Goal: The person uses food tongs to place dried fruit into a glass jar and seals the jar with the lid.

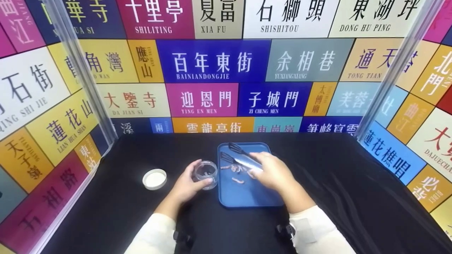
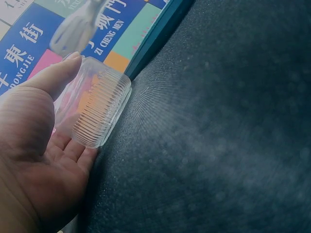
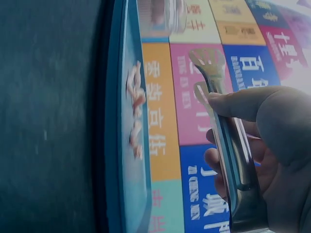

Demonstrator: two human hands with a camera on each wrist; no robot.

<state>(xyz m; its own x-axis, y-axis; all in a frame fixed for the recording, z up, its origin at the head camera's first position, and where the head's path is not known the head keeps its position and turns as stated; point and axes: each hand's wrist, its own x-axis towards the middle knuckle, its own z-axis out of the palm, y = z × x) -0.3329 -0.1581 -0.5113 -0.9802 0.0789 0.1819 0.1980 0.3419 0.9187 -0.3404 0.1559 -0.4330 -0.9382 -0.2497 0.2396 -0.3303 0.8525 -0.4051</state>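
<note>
My left hand (image 1: pixel 187 185) grips a clear ribbed jar (image 2: pixel 102 107) with the thumb on one side and fingers round the other. The jar is uncapped, and a few small bits show inside it in the head view. In my right hand (image 1: pixel 272 171) is a pair of metal tongs (image 3: pixel 233 155), pinched between thumb and fingers, its two slotted tips slightly apart. The tongs hang over the blue tray (image 1: pixel 247 197), pointing toward its far left. Small pinkish curled pieces (image 3: pixel 136 97) lie in a cluster on the tray, and one piece (image 1: pixel 238 180) lies nearer to me.
A round white lid (image 1: pixel 154 179) lies on the black tablecloth (image 1: pixel 123 211) left of the jar. The jar stands close beside the tray's left rim. Panels with printed characters (image 1: pixel 212 63) enclose the back and both sides of the table.
</note>
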